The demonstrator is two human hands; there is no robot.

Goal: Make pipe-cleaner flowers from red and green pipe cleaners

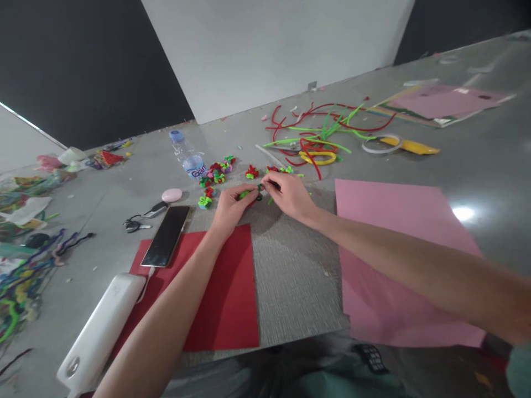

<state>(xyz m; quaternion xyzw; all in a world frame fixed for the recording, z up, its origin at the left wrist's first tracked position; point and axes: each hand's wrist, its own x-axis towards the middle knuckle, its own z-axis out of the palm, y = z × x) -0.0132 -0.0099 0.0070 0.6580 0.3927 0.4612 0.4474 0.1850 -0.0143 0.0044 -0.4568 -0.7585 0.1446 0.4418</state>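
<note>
My left hand (233, 205) and my right hand (290, 194) meet over the middle of the grey table. Both have their fingertips pinched on a small dark green pipe cleaner piece (260, 188), with bits of red and bright green beside it partly hidden by the left fingers. Just beyond lie several finished-looking pipe cleaner knots in red, green and pink, such as a red one (251, 172) and a green one (204, 202). Behind the right hand, loose red and green pipe cleaners (327, 130) are heaped over yellow-handled scissors (318, 158).
A water bottle (188, 157) stands behind the knots. Red paper (226, 309) lies under my left arm, pink paper (390, 210) under my right. Left are a phone (166, 236), a cabled power bank (103, 329), keys (135, 225) and tangled craft scraps (25, 276). A tape roll (381, 145) is far right.
</note>
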